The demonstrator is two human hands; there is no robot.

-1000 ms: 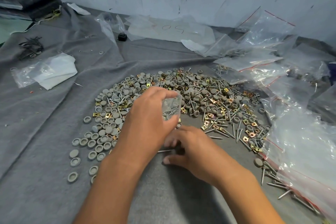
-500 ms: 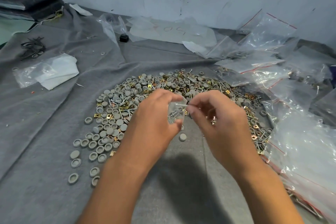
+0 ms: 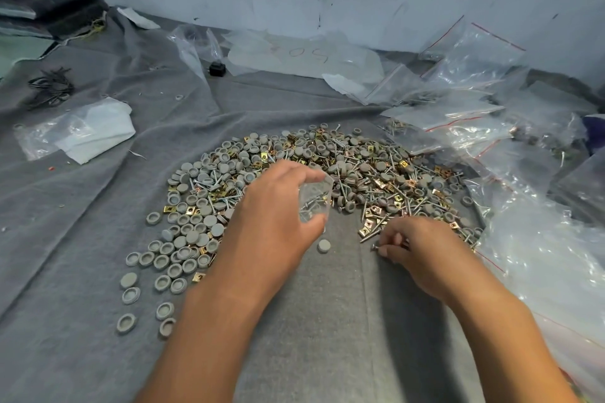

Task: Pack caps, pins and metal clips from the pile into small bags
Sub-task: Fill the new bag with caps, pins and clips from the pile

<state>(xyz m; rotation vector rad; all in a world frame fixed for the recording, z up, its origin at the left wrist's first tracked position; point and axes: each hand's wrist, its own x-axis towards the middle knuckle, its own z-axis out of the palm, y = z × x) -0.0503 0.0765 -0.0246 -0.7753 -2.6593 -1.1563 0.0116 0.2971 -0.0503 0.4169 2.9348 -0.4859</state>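
A wide pile (image 3: 366, 170) of grey round caps, silver pins and brass-coloured metal clips lies on grey cloth. My left hand (image 3: 275, 216) grips a small clear bag (image 3: 314, 201) just above the pile's near edge; several pins show inside the bag. My right hand (image 3: 415, 249) is down on the cloth at the pile's near right edge, its curled fingertips pinching a pin (image 3: 376, 247). A single grey cap (image 3: 324, 245) lies loose between the two hands.
Many clear zip bags (image 3: 468, 111) with red seals are heaped along the right and back. A folded white cloth in plastic (image 3: 88, 131) and dark wire pieces (image 3: 49, 88) lie at the left. A small black object (image 3: 217, 69) sits by the wall.
My right hand has left the bag's mouth and dropped to the cloth at the pile's right edge, where it pinches a pin. The left hand still holds the bag.
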